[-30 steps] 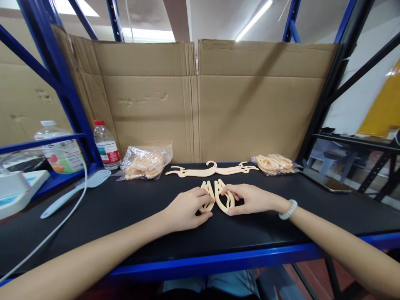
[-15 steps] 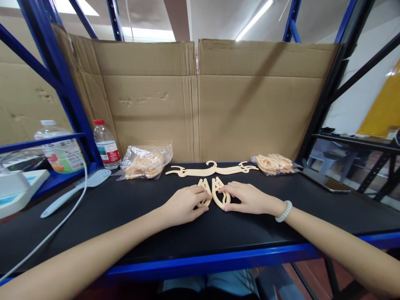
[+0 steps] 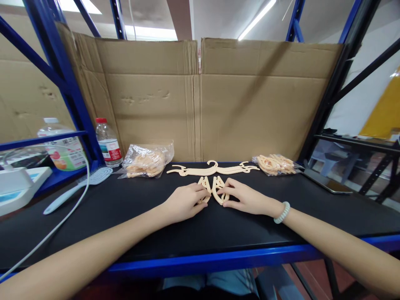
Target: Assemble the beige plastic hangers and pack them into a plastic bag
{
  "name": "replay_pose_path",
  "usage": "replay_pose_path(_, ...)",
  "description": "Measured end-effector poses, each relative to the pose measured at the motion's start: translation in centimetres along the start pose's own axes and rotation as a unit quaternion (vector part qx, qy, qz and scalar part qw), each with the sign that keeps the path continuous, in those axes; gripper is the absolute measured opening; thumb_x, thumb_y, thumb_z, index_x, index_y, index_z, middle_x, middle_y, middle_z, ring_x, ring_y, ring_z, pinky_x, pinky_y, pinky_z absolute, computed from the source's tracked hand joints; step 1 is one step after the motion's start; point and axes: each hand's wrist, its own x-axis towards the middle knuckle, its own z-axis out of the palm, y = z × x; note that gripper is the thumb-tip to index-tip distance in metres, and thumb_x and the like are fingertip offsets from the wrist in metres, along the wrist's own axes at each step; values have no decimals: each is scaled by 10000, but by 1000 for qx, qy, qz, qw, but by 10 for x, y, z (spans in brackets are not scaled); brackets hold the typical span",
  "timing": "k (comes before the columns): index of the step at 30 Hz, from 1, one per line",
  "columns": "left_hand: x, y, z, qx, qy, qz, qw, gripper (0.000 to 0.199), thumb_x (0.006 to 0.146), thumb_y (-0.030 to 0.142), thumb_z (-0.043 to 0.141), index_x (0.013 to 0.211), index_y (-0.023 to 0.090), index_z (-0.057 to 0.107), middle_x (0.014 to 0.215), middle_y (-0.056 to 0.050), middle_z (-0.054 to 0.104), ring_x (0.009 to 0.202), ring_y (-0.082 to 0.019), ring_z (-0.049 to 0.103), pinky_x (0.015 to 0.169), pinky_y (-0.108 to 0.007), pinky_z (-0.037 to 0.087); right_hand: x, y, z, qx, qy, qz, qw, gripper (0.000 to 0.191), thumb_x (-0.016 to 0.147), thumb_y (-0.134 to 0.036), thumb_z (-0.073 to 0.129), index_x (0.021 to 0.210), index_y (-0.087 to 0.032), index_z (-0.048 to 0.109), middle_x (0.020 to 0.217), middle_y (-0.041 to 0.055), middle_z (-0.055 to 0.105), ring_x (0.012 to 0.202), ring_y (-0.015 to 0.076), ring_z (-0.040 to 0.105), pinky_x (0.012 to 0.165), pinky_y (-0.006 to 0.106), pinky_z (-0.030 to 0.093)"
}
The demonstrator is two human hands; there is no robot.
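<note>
A folded cream plastic hanger [image 3: 220, 192] lies on the black tabletop in front of me, its two halves side by side. My left hand [image 3: 186, 201] grips the left half, fingers curled over it. On the right half, my right hand [image 3: 245, 197] has its thumb and fingers closed round the outer edge. Just behind, an unfolded cream hanger [image 3: 200, 171] lies flat with its hook pointing away from me. Parts of the folded hanger are hidden under my fingers.
Bagged cream hangers lie at the back left [image 3: 146, 163] and back right [image 3: 276, 164]. On the left are a red-capped bottle [image 3: 109, 146], a pale brush [image 3: 100, 176], a white cable and a power strip [image 3: 23, 189]. A phone-like dark device [image 3: 326, 182] lies right. Cardboard [image 3: 265, 104] stands behind.
The folded hanger and both hands have shifted very slightly away from me. My grip looks the same, and the view has moved a little.
</note>
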Motion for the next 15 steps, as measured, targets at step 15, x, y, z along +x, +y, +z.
replay_pose_path(15,1,-3,-3,14,-3,-16,1000,238,895,261,468,1085,206,600,1059,-44,639,966,-189,594,785,-272,476,1,4,1,25,8,-20,999,316,918,-307,481,1214,-203,519,1088,75,489,944,177,510,898,344,450)
